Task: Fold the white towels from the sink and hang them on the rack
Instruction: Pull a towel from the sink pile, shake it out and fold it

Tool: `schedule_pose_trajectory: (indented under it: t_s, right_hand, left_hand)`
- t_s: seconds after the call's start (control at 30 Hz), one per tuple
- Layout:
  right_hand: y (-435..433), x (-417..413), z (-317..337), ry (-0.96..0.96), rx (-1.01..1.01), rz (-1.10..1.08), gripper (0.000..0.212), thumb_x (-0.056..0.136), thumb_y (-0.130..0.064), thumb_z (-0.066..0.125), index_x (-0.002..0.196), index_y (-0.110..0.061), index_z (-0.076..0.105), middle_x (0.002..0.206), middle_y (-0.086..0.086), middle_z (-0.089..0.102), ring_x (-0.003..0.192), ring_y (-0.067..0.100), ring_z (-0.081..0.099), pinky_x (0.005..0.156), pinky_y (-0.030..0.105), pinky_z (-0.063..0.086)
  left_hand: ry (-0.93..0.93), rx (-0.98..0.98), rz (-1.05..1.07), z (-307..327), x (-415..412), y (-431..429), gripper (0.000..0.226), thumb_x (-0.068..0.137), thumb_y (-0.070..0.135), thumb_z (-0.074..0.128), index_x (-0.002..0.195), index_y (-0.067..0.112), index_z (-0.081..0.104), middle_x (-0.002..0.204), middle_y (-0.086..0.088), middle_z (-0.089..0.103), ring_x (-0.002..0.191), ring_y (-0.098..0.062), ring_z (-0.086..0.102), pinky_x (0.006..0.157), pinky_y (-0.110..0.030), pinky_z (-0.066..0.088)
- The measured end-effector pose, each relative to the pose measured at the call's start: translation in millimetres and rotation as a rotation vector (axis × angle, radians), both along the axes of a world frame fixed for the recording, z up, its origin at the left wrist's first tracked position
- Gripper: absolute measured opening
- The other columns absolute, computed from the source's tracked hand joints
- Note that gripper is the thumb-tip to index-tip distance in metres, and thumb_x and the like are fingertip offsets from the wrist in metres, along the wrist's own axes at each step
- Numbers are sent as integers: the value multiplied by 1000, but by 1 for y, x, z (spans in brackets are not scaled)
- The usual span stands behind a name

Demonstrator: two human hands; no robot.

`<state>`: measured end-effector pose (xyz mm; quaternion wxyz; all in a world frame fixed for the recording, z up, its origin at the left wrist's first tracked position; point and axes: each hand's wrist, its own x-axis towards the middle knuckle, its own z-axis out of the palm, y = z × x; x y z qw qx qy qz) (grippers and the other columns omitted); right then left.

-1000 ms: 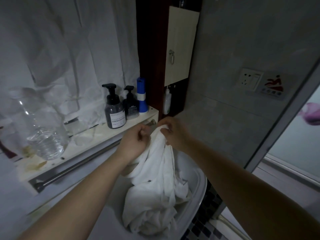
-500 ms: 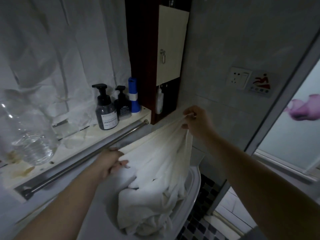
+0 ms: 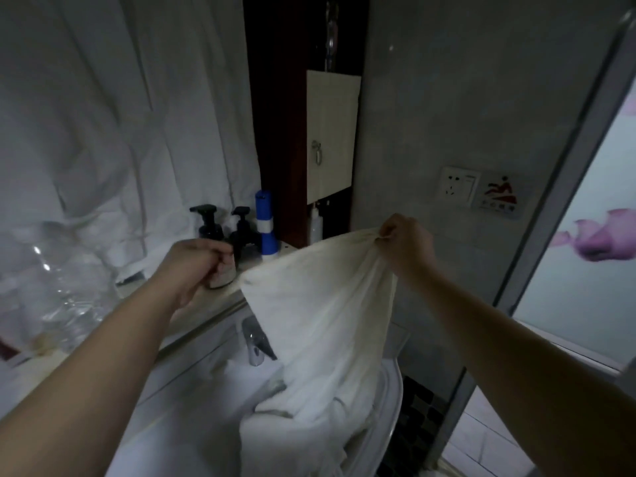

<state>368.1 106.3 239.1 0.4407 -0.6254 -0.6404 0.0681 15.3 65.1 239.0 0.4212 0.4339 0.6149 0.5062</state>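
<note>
A white towel [image 3: 320, 315] hangs stretched between my two hands above the white sink [image 3: 395, 404]. My right hand [image 3: 406, 246] pinches its upper right corner near the grey wall. My left hand [image 3: 199, 266] is closed at the upper left corner, in front of the pump bottles. The towel's lower end still trails into the basin, where more white towels [image 3: 292, 432] lie bunched. The metal rack bar [image 3: 210, 321] runs under the shelf, just below my left hand and behind the towel. A chrome faucet [image 3: 253, 342] shows at the towel's left edge.
On the shelf [image 3: 285, 247] stand two dark pump bottles [image 3: 241, 225], a blue bottle [image 3: 264, 225] and a big clear plastic bottle [image 3: 69, 290]. A white curtain hangs behind. A cream cabinet door [image 3: 332, 132], wall socket [image 3: 459, 187] and frosted glass door [image 3: 585, 270] lie to the right.
My hands have moved apart and upward, pulling the towel out of the sink and spreading its top edge. My left hand rose from beside the rack bar to shelf height.
</note>
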Motion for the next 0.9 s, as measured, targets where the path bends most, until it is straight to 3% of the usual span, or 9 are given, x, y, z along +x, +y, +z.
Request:
schedule_pose_trajectory:
  t_s: [0.1, 0.17, 0.23, 0.33, 0.43, 0.6, 0.7, 0.77, 0.9]
  right_hand:
    - [-2, 1, 2, 53, -17, 18, 30, 82, -9, 70, 69, -33, 56, 71, -11, 60, 67, 8, 58, 51, 13, 34]
    - [-5, -4, 3, 15, -23, 60, 35, 82, -8, 68, 67, -36, 54, 70, -17, 59, 65, -2, 54, 48, 14, 33]
    - [-8, -11, 6, -21, -17, 93, 37, 81, -7, 68, 66, -38, 53, 71, -17, 58, 66, -4, 52, 50, 15, 32]
    - [-9, -17, 14, -5, -8, 109, 34, 78, -9, 68, 67, -38, 54, 72, -15, 60, 70, 9, 61, 53, 19, 36]
    - [-8, -22, 22, 50, 0, 147, 32, 80, -10, 68, 68, -37, 59, 65, -10, 64, 70, 16, 70, 57, 30, 56]
    - [-7, -38, 38, 210, 35, 269, 46, 84, -3, 69, 67, -46, 63, 61, -26, 63, 62, 7, 71, 64, 38, 64]
    - [-9, -45, 45, 265, 59, 295, 40, 82, -6, 70, 70, -44, 64, 68, -13, 68, 61, 9, 73, 59, 34, 63]
    - [-9, -45, 48, 302, 69, 288, 40, 81, -4, 71, 69, -41, 65, 72, -6, 68, 62, 10, 73, 59, 32, 63]
    - [-9, -47, 50, 351, 70, 260, 41, 81, -3, 70, 67, -41, 66, 74, -3, 68, 60, 12, 73, 56, 29, 60]
  left_hand:
    - [169, 8, -82, -16, 4, -10, 45, 80, -16, 46, 68, 13, 78, 74, -9, 72, 64, -15, 62, 66, -28, 53]
    - [221, -28, -121, -32, 11, -18, 37, 81, -13, 53, 76, 14, 77, 83, -9, 73, 72, -18, 64, 75, -31, 53]
    - [247, -39, -134, -45, 20, -23, 32, 82, -10, 58, 89, 17, 74, 89, -8, 72, 75, -17, 64, 71, -25, 54]
    - [190, -76, -219, -60, 39, -29, 27, 86, -9, 57, 95, 13, 69, 89, -11, 66, 75, -18, 59, 67, -27, 49]
    - [141, -113, -336, -64, 59, -36, 18, 90, 3, 62, 102, 18, 63, 98, -8, 62, 82, -17, 59, 68, -29, 50]
    - [246, -3, -490, -62, 86, -40, 37, 88, 37, 74, 123, 31, 61, 121, 8, 66, 110, -14, 65, 94, -40, 56]
    - [336, 22, -477, -61, 89, -41, 47, 89, 34, 72, 133, 30, 56, 130, 9, 63, 112, -18, 66, 96, -46, 56]
    - [453, 52, -490, -64, 86, -42, 53, 88, 29, 73, 137, 28, 54, 136, 8, 60, 114, -12, 63, 101, -38, 53]
    - [492, 47, -503, -73, 85, -50, 59, 83, 49, 73, 136, 35, 51, 128, 16, 61, 106, -6, 66, 85, -36, 60]
